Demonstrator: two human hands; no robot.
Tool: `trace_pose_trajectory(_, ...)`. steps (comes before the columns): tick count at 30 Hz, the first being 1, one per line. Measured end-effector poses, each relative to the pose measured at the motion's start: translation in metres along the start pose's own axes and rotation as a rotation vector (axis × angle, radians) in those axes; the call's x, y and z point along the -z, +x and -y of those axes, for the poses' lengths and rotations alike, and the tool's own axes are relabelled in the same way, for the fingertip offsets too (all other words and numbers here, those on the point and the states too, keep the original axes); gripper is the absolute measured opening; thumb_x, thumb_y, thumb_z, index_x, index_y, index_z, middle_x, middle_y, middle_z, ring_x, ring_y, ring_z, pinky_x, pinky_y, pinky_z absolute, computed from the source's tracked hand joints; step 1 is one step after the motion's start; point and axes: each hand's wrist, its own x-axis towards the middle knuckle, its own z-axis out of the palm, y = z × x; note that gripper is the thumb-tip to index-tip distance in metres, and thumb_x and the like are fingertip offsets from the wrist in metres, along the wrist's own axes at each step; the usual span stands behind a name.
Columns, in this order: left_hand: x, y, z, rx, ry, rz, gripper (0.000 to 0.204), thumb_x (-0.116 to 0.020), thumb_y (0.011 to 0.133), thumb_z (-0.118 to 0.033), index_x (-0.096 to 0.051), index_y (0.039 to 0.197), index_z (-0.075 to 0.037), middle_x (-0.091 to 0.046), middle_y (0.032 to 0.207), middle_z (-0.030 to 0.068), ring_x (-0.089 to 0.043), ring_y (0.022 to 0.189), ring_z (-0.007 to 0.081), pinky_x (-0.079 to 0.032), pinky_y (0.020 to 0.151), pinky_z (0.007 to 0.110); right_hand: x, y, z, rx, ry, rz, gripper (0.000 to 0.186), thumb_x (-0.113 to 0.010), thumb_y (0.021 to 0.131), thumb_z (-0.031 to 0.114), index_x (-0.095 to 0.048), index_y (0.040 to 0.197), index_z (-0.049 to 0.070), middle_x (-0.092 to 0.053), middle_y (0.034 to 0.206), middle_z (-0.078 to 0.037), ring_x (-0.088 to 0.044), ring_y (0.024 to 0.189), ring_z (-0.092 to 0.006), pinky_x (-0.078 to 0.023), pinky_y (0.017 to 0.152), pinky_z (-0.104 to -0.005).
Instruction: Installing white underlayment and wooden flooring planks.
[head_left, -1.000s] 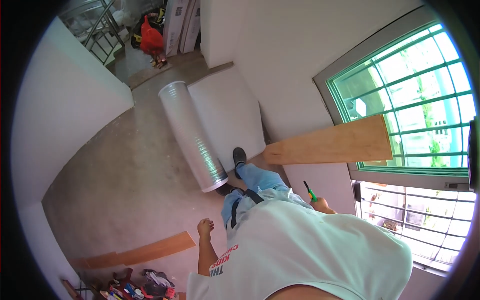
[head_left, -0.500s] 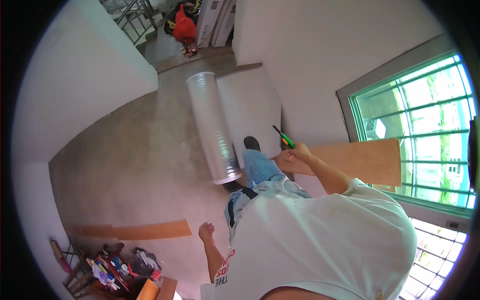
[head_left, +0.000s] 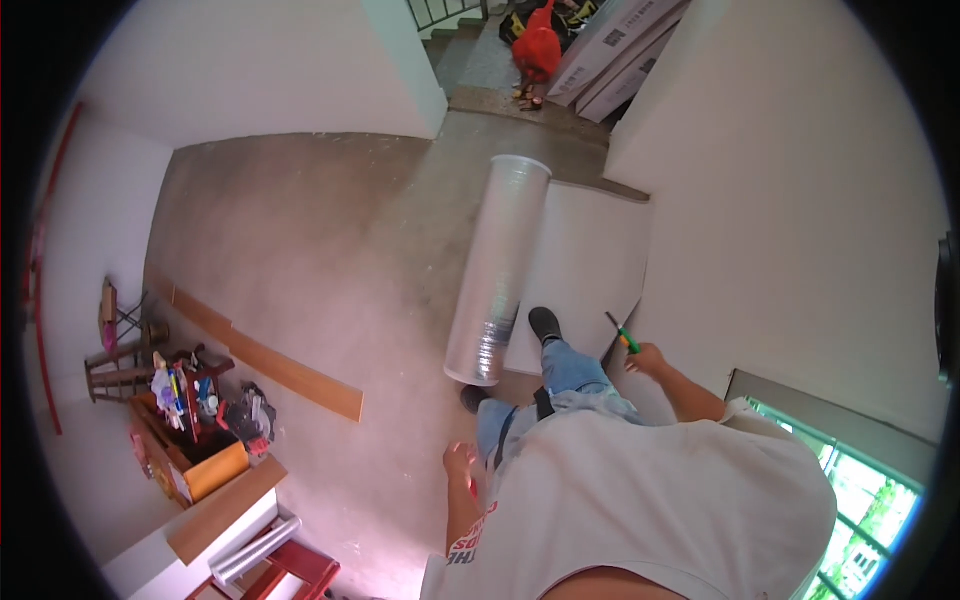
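My right hand is closed round a green utility knife, its dark end pointing up and away from me. My left hand hangs low beside my left leg, fingers curled in, with nothing visible in them. In front of my legs lies a long roll of silvery foil underlay, its near end by my left shoe. A pale sheet is spread flat on the floor to the right of the roll, and my right shoe stands on it.
Wooden planks lie on the floor at left. Beyond them are a wooden stool and an orange-brown box of odds and ends. Far off, a red bag and long cartons stand near stairs. A window is at lower right.
My view has turned toward the left, so the scene has swung round and the board by the window has left the picture. The knife is still in my right hand.
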Motion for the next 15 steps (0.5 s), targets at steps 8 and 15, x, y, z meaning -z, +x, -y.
trace_pose_trajectory(8, -0.065, -0.053, -0.026, -0.284, -0.022, -0.02, 0.026, -0.055, 0.091, -0.012, -0.062, 0.113, 0.0, -0.066, 0.091, 0.008, -0.063, 0.08, 0.0153, -0.053, 0.069, 0.027, 0.106, 0.072, 0.06, -0.157, -0.024, -0.096, 0.011, -0.062, 0.083, 0.006, -0.057, 0.086, -0.003, -0.066, 0.079, -0.017, -0.065, 0.062, -0.0227, -0.046, 0.048, -0.0282)
trace_pose_trajectory(15, -0.052, -0.061, 0.077, 0.08, -0.208, -0.134, 0.024, -0.057, 0.09, -0.017, -0.064, 0.108, -0.003, -0.067, 0.09, 0.0064, -0.064, 0.073, 0.0141, -0.053, 0.063, 0.026, 0.021, 0.086, 0.177, 0.132, -0.118, 0.052, 0.014, -0.064, 0.083, 0.01, -0.06, 0.089, -0.002, -0.066, 0.077, -0.012, -0.064, 0.064, -0.0179, -0.047, 0.052, -0.0258)
